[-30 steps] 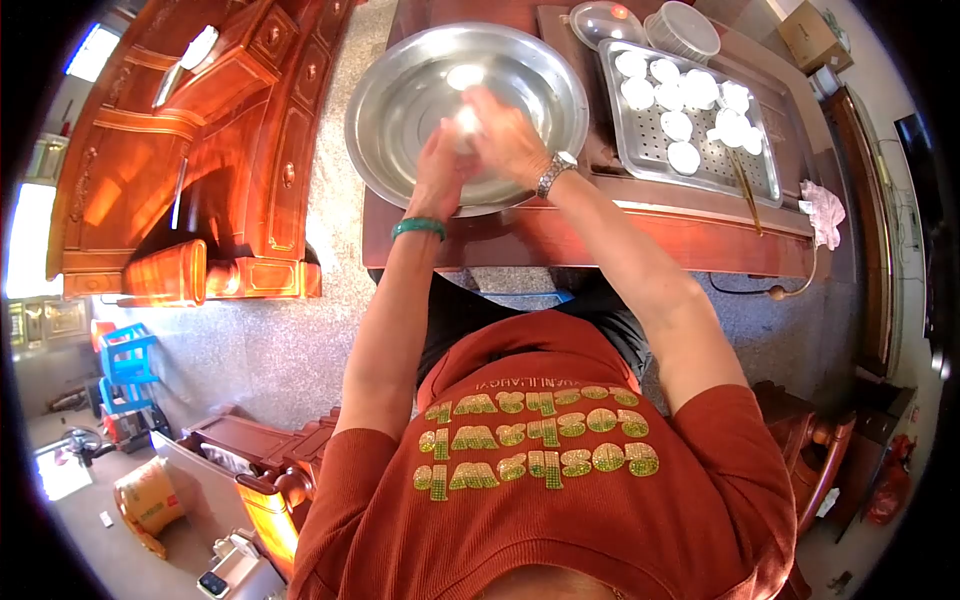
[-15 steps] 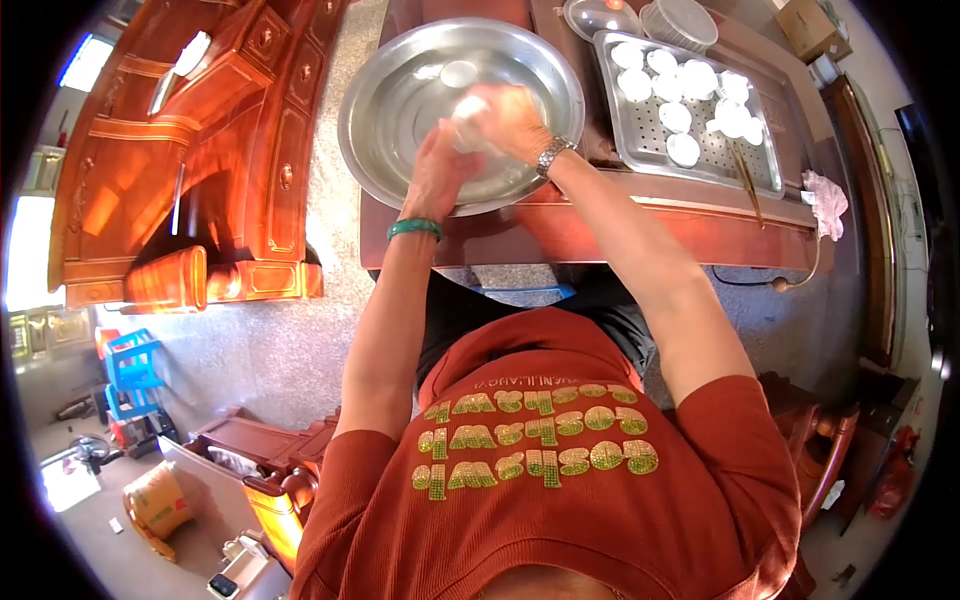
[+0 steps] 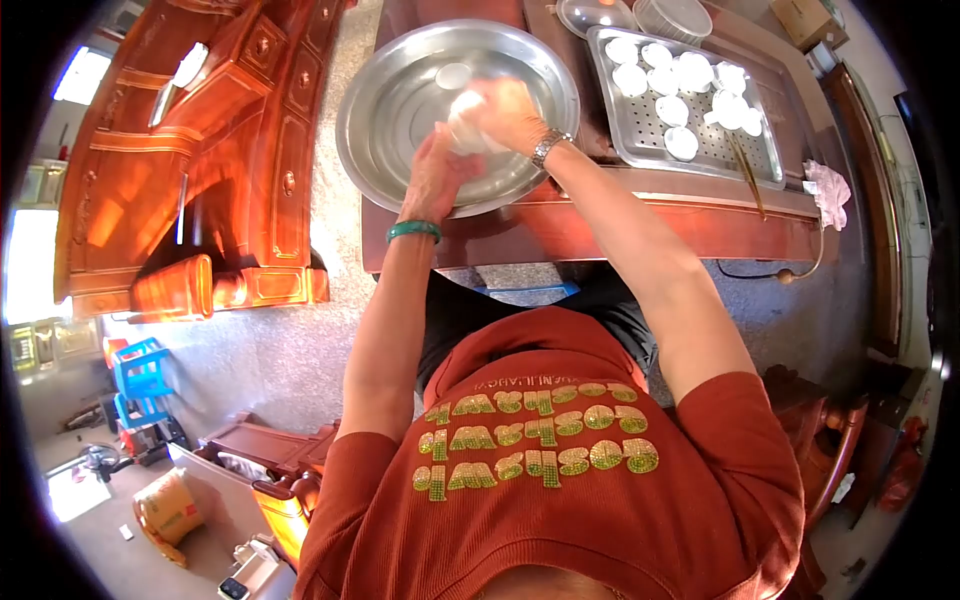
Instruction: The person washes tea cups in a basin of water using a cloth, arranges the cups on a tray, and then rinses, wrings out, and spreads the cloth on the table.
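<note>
Barely shifted: blurred white piece [image 3: 465, 106] seemingly gripped in curled right hand [image 3: 508, 115], half-open left hand [image 3: 437, 172] close beside, over basin [image 3: 372, 160].

Single head-worn camera, very wide, edges curving off into black. Looks steeply down from the wearer's head, facing out across the table [image 3: 600, 230]. Shirt [image 3: 560, 430] nearest, filling lower middle, its neckline at bottom edge. Basin [image 3: 372, 165] farther out, seen into from above, top centre; tray [image 3: 640, 165] to its right. Cabinet [image 3: 225, 180] upper left, floor [image 3: 270, 365] below it.
</note>
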A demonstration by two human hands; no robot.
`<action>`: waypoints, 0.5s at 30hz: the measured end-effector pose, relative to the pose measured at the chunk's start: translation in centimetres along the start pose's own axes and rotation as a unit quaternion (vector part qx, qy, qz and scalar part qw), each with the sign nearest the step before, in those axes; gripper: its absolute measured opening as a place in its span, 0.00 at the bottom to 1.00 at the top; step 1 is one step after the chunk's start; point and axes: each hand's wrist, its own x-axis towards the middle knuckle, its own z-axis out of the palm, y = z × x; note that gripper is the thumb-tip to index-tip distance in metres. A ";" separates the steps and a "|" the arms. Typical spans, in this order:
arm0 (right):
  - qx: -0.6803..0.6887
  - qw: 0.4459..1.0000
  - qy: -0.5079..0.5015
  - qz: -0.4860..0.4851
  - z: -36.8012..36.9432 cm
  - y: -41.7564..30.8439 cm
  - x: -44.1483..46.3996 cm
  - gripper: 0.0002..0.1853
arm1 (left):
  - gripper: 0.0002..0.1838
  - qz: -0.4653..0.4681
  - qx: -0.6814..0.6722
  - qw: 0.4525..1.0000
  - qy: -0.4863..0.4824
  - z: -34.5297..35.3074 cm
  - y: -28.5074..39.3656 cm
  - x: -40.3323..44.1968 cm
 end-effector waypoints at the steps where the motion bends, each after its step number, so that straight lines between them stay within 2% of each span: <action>1: -0.087 0.995 -0.030 -0.034 0.1 0.0 -0.2 0.12 | 0.22 0.000 -0.014 1.000 0.008 -0.1 -0.1 0.1; 2: -0.175 0.980 -0.060 -0.069 0.1 0.0 -0.2 0.12 | 0.22 0.001 -0.030 0.999 0.015 -0.1 -0.3 0.4; 6: -0.189 0.972 -0.082 -0.109 0.8 1.4 -1.0 0.14 | 0.21 0.010 -0.042 0.999 0.029 -0.1 -0.4 0.4; 8: -0.023 0.995 -0.081 -0.057 -0.2 -0.3 -0.7 0.14 | 0.21 0.009 -0.041 0.999 0.034 -0.3 -0.4 0.4; 9: -0.023 0.995 -0.079 -0.056 -0.4 -0.6 -0.6 0.14 | 0.21 0.007 -0.040 0.999 0.032 -0.2 -0.3 0.3; 11: 0.101 0.988 -0.001 0.114 -0.5 -1.0 -0.2 0.14 | 0.22 0.009 0.009 0.999 0.047 0.1 -0.2 0.2; 15: 0.169 0.967 0.104 0.163 -0.4 1.7 -0.8 0.14 | 0.22 0.006 -0.055 0.998 0.033 -0.3 0.0 0.1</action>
